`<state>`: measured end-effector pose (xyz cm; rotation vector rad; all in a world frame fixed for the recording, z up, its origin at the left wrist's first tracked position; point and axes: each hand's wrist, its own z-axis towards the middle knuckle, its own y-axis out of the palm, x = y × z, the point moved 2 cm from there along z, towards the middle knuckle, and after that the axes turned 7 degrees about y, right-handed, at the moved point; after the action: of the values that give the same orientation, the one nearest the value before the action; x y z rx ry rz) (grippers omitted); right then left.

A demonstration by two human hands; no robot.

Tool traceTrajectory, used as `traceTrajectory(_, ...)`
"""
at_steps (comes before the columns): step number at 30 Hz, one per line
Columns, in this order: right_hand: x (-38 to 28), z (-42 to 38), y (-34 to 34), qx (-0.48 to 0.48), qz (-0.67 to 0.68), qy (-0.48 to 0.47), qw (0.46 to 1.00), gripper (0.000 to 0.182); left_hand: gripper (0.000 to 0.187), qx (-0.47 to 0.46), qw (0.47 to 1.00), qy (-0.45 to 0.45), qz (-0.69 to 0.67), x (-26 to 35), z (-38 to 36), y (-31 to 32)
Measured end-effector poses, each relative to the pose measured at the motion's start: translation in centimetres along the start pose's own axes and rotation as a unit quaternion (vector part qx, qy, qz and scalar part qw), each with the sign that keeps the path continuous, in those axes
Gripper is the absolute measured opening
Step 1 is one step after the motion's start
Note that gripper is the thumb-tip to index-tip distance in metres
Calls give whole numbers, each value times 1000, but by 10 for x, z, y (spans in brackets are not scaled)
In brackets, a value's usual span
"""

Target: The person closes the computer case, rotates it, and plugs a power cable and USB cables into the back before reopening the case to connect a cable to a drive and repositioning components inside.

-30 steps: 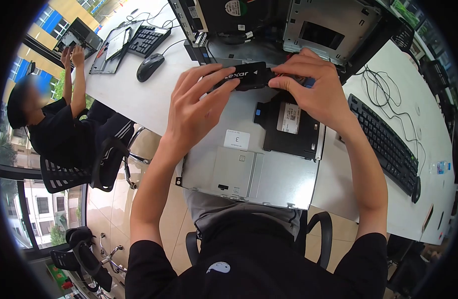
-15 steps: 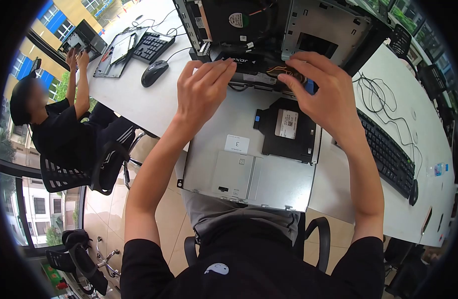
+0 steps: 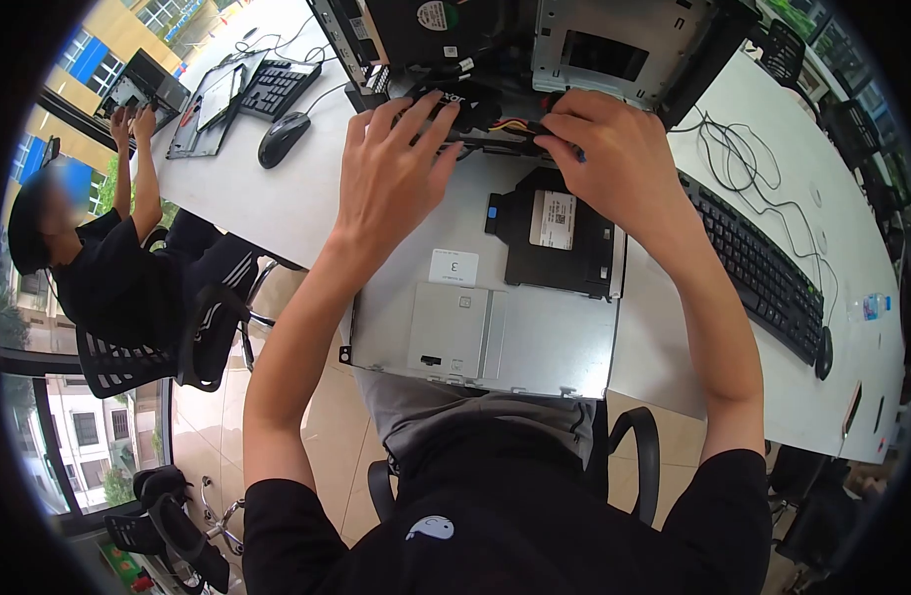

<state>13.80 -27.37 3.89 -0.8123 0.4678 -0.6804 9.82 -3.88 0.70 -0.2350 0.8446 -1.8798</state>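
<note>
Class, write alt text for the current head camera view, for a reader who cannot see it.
At an open computer case, a bare left hand spreads its fingers over a black part with white lettering while the right hand is at coloured wires. Lower in view, a metal panel bears a black, labelled unit; a keyboard lies to the right.

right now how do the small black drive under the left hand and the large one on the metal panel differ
The small drive is partly covered by the left hand; the large drive has no hand on it. The small drive sits in the open computer case, the large drive flat on the metal panel. The small drive shows white print; the large drive has a pale label. Both are black.
</note>
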Motion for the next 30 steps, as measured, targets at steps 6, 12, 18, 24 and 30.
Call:
traceTrajectory(6,2,0,-6,0,1,10,1000,28,31,25,996,18,-80,20,0,-18)
traceTrajectory(12,-7,8,-56,26,19,25,999,47,31,-9,990,25,-139,33,1,-33)
traceTrajectory(18,-15,-25,-82,-137,30,4,990,80,33,0,989,30,-144,27,7,-40)
traceTrajectory(24,1,-73,-47,-326,-62,13,943,127,41,75,992,33,-91,13,38,-59)
traceTrajectory(30,14,-82,-28,-337,-18,41,940,130,48,157,983,84,-42,-7,96,-86)
